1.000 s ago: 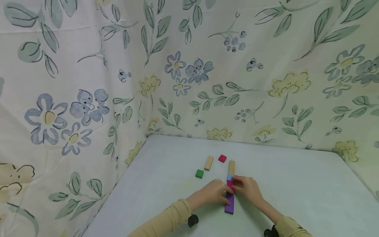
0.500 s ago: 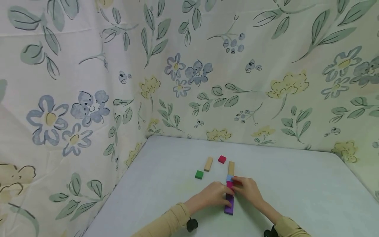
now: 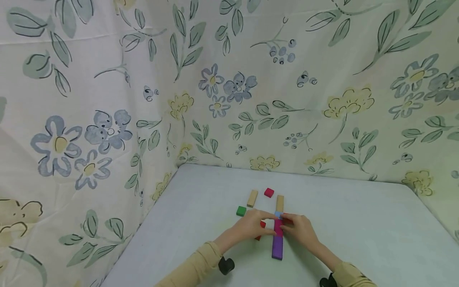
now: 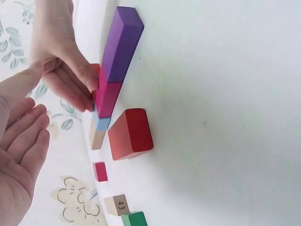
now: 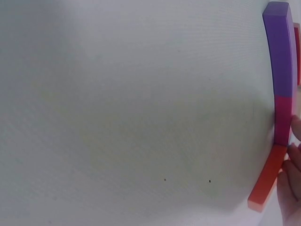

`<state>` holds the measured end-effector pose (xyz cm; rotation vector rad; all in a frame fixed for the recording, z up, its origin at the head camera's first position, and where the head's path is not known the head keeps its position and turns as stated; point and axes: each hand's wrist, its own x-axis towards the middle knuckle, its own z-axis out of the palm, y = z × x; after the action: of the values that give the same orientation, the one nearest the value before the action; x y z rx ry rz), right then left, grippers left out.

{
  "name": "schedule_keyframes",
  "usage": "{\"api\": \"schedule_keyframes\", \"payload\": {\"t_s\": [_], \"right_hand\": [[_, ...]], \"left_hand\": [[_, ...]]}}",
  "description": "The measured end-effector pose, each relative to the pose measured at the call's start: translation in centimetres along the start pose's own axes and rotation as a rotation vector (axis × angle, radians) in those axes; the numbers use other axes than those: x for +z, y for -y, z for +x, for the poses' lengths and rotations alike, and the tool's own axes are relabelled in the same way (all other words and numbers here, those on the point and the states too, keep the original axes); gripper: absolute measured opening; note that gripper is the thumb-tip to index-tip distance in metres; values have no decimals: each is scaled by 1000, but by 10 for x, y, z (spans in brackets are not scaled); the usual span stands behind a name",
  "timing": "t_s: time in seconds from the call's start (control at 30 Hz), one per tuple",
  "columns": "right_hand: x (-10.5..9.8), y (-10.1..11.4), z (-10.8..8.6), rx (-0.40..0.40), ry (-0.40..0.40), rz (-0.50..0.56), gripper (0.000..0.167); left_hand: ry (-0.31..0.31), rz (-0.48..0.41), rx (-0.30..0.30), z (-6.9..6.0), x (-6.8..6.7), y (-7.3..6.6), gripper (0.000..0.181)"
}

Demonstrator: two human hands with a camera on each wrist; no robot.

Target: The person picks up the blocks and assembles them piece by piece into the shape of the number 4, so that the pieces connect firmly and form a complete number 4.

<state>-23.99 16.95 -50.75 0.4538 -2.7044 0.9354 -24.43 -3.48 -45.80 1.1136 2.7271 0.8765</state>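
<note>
A row on the table joins a purple block (image 3: 277, 248), a magenta block (image 3: 278, 227), a light blue block (image 3: 277, 215) and a wooden block (image 3: 280, 203). My right hand (image 3: 302, 232) is at the row's right side, its fingers round an orange block (image 5: 268, 179) that slants out from the magenta block's end. The thumb lies by the magenta block. My left hand (image 3: 247, 227) hovers left of the row with fingers spread, holding nothing; its palm faces the row in the left wrist view. Below it stands a red block (image 4: 130, 134), partly covered in the head view.
Farther back on the white table (image 3: 201, 199) lie a green block (image 3: 241, 211), another wooden block (image 3: 252, 198) and a small red block (image 3: 269, 192). Floral cloth (image 3: 229, 131) hangs behind the table and along its left side.
My left hand has drawn back leftward from the magenta and purple blocks and its fingers have spread, uncovering part of the red block. The right hand has stayed in place.
</note>
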Motion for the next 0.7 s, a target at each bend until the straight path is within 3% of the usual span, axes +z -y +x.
{"api": "schedule_keyframes", "payload": {"t_s": [0.33,0.47,0.7], "right_hand": [[1,-2,1,5,6,-10,33],[2,-3,1,9,9,-17,33],[2,-2,0,-1,-6,-10,33]], "left_hand": [[-123,14,-59,-17,-15,7,48],[-168,-2,-109,-24,-19,11,49],[-161,11,-174,-30,-16,22,49]]}}
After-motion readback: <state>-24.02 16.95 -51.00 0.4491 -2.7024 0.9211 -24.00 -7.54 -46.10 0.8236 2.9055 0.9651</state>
